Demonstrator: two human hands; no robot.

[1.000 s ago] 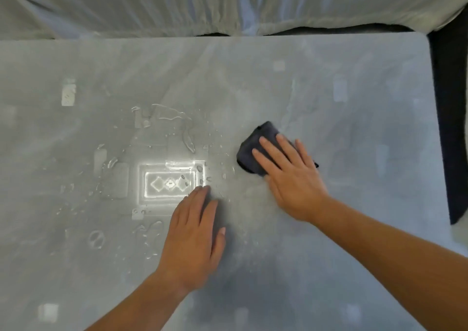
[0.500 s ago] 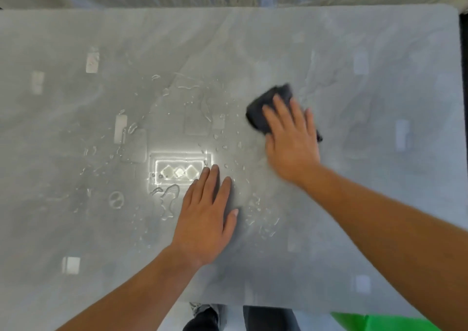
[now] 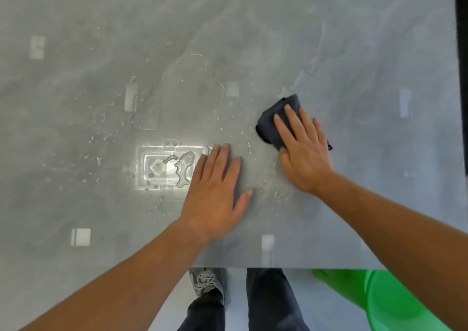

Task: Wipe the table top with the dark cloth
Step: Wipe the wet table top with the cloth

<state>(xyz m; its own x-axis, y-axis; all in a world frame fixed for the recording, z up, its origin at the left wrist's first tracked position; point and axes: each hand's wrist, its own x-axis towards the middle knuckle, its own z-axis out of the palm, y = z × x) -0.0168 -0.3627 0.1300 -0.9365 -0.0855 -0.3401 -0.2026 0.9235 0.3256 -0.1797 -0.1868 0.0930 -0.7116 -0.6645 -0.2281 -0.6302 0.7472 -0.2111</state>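
The grey stone-look table top (image 3: pixel 253 39) fills most of the view. A folded dark cloth (image 3: pixel 272 121) lies on it right of centre, and my right hand (image 3: pixel 302 150) presses flat on it with straight fingers, covering its near half. My left hand (image 3: pixel 215 193) rests flat on the bare table just left of the right hand, fingers straight. Water drops and small puddles (image 3: pixel 183 168) spread over the middle and left of the table, some shining in a bright light reflection beside my left fingertips.
The table's near edge (image 3: pixel 278 267) runs below my arms. Under it I see my legs and a shoe (image 3: pixel 205 282) on the floor. A green plastic container (image 3: pixel 379 300) stands at the lower right. A dark strip (image 3: pixel 462 77) borders the table's right edge.
My view has tilted down, bringing the near edge, my legs and the green container into sight. My right hand has pulled the cloth back toward me. My left hand stays flat.
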